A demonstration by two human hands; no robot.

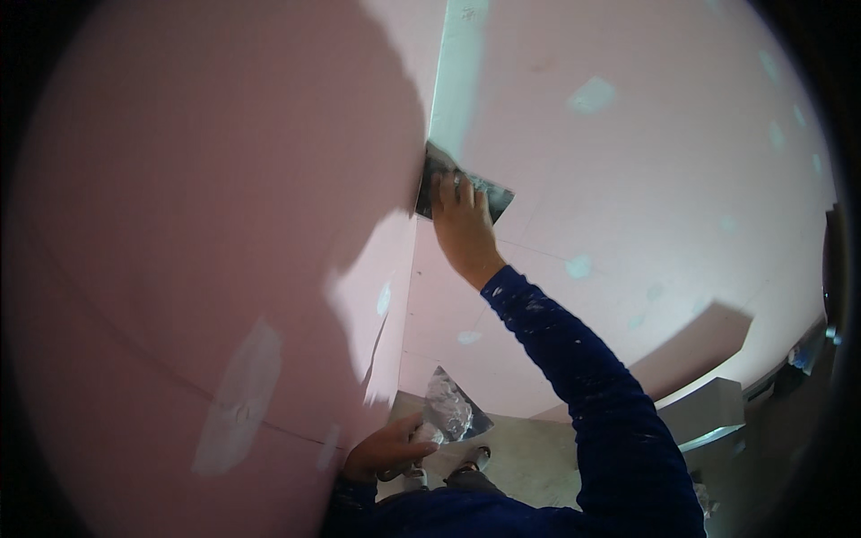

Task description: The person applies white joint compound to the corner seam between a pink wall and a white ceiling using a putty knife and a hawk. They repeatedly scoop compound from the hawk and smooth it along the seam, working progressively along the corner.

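Taping knife (462,186) handle hidden under right hand (464,229).

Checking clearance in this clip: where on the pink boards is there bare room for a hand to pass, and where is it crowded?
Free: the right board beyond the right hand, dotted only with filler spots. Crowded: the corner seam, where that hand presses a taping knife, and low down, where the left hand holds a loaded trowel.

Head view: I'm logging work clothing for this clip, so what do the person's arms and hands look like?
Both hands are bare, no gloves. The right hand comes out of a long dark blue sleeve flecked with small white spots. The left hand shows the same dark blue cloth at its wrist.
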